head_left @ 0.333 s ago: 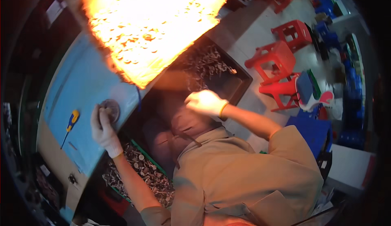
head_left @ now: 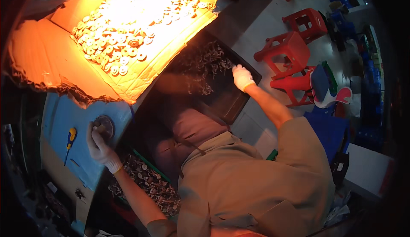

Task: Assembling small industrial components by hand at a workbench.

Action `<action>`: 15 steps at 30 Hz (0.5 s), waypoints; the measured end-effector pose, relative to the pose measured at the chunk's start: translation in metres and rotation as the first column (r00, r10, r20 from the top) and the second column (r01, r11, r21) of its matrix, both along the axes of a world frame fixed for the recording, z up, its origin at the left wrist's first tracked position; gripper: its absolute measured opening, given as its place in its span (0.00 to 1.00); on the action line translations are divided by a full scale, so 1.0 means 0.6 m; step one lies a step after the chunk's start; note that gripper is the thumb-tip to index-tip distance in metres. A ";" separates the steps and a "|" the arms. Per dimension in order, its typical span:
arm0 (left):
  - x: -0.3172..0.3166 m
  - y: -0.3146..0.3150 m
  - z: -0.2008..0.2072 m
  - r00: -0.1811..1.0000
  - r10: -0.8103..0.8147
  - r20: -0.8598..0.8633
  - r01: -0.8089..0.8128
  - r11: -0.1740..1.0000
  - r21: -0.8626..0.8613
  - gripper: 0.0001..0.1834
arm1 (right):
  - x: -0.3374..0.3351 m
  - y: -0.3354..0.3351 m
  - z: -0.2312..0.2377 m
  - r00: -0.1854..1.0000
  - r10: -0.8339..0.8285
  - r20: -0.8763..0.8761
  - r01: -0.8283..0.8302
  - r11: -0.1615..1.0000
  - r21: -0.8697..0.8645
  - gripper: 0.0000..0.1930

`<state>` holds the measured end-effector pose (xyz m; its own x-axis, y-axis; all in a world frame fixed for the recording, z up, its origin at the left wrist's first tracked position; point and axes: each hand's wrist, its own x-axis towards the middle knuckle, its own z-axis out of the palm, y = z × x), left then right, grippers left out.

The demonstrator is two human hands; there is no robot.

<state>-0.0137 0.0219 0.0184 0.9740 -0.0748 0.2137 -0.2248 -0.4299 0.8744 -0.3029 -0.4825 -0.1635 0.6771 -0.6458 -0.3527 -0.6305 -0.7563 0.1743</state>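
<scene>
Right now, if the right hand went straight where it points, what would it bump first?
Probably the pile of small parts in the dark tray, ahead of the right hand, though its height above them is unclear.

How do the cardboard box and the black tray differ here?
The cardboard box is brightly lit, while the black tray lies mostly in shadow. The box has a ragged edge; the tray's rim looks smooth. The box holds round parts; the tray holds a tangle of thin pieces. Both hold many small parts.
</scene>
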 end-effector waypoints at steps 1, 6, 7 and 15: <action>0.001 -0.001 0.000 1.000 -0.006 0.023 0.006 1.000 0.031 0.23 | -0.002 0.008 -0.008 0.997 -0.070 -0.015 0.071 0.997 0.035 0.16; -0.003 0.001 0.007 0.995 -0.015 0.102 0.004 0.994 0.111 0.25 | -0.017 0.078 0.018 0.971 -0.055 0.234 -0.013 0.960 0.279 0.22; -0.003 0.003 0.009 0.995 -0.014 0.100 0.004 0.995 0.101 0.25 | -0.016 0.080 0.027 0.935 -0.199 0.294 0.093 0.937 0.337 0.24; -0.001 -0.006 0.010 0.998 -0.051 -0.027 0.050 0.998 -0.022 0.25 | -0.009 0.064 0.012 0.851 -0.371 0.373 0.138 0.842 0.522 0.26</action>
<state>-0.0146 0.0182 0.0245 0.9746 -0.1198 0.1890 -0.2216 -0.3997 0.8895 -0.3086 -0.4440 -0.1562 0.6656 -0.6564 -0.3551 -0.7293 -0.4714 -0.4958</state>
